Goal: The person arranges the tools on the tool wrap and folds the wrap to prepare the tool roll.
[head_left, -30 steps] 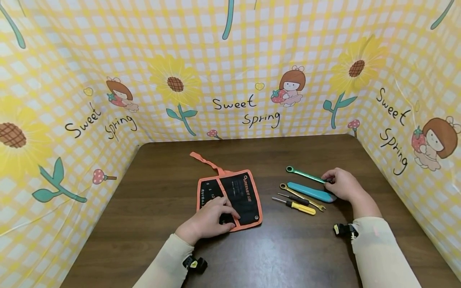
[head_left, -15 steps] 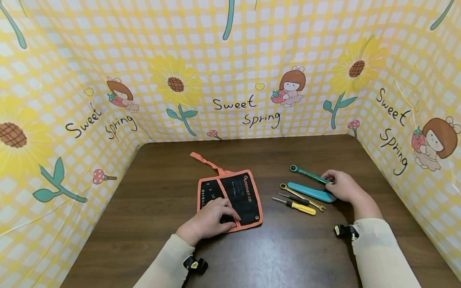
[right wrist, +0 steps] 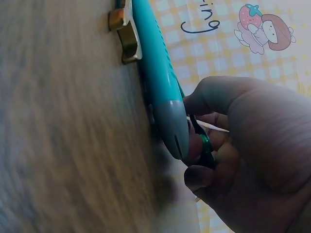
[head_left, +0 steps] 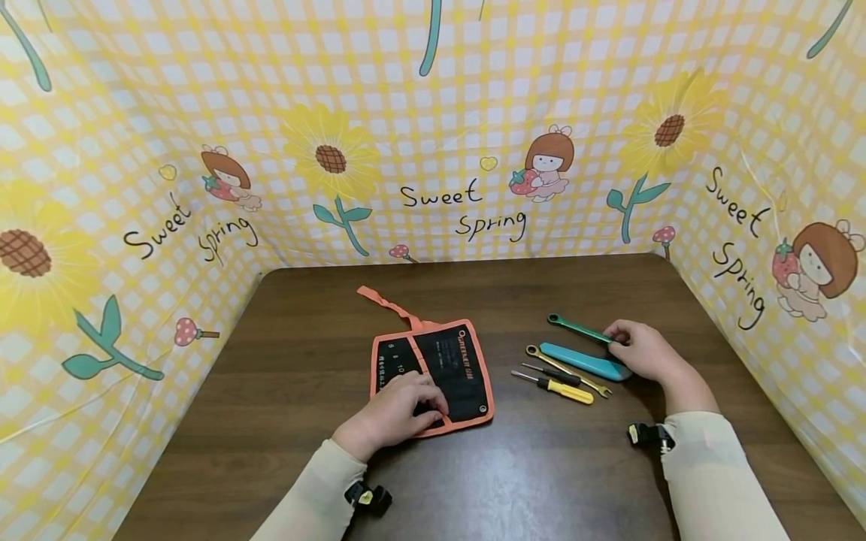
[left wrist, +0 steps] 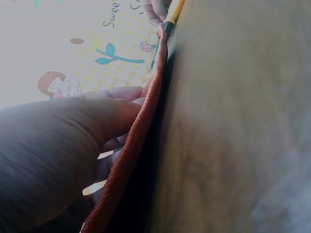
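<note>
My left hand (head_left: 395, 406) lies over the near part of a black tool pouch (head_left: 463, 376) with orange trim. Its thumb and bent fingers grip the orange edge (left wrist: 138, 121), the lower fingers partly hidden behind it in the left wrist view. My right hand (head_left: 643, 349) pinches a green ratchet wrench (head_left: 578, 327) by its right end, the ring end pointing left. Just in front of that wrench lies a teal tool (head_left: 585, 361) with a grey tip, close to the fingers in the right wrist view (right wrist: 167, 97).
Beside the teal tool lie a gold wrench (head_left: 564, 367), a thin screwdriver with a black handle (head_left: 561, 375) and a yellow-handled screwdriver (head_left: 568, 391). An orange strap (head_left: 386, 302) trails from the pouch's far side. Checked cloth (head_left: 433, 135) walls the brown table (head_left: 304, 315) at the back and sides.
The green wrench has shifted slightly to the right, its ring end tipping a little, in my right hand's pinch. My left fingers have drawn in slightly on the pouch.
</note>
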Demonstrator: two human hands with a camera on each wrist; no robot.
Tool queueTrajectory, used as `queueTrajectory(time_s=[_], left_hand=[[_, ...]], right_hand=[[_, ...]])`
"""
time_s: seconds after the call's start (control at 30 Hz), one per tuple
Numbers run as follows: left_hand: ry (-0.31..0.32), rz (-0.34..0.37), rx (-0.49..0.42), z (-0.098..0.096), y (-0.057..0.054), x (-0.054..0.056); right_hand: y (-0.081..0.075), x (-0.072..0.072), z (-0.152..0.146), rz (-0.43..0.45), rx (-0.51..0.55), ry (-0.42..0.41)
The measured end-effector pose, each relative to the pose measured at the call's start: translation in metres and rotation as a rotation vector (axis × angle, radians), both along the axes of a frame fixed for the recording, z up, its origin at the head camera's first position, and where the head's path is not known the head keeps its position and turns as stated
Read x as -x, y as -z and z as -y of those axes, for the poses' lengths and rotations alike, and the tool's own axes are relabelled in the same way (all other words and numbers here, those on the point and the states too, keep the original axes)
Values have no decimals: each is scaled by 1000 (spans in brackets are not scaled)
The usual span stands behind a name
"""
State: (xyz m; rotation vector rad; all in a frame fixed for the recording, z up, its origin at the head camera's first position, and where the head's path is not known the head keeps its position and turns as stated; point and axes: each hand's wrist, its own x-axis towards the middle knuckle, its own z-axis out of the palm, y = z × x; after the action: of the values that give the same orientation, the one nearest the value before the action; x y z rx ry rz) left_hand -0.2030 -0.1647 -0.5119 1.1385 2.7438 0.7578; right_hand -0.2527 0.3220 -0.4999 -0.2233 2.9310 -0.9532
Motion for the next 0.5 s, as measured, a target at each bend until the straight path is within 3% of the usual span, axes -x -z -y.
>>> queueTrajectory(time_s=[0.5], left_hand=[[-5,-13,-7,0,1,-1]], right_hand=[[-6,-4,8,17,45,9]])
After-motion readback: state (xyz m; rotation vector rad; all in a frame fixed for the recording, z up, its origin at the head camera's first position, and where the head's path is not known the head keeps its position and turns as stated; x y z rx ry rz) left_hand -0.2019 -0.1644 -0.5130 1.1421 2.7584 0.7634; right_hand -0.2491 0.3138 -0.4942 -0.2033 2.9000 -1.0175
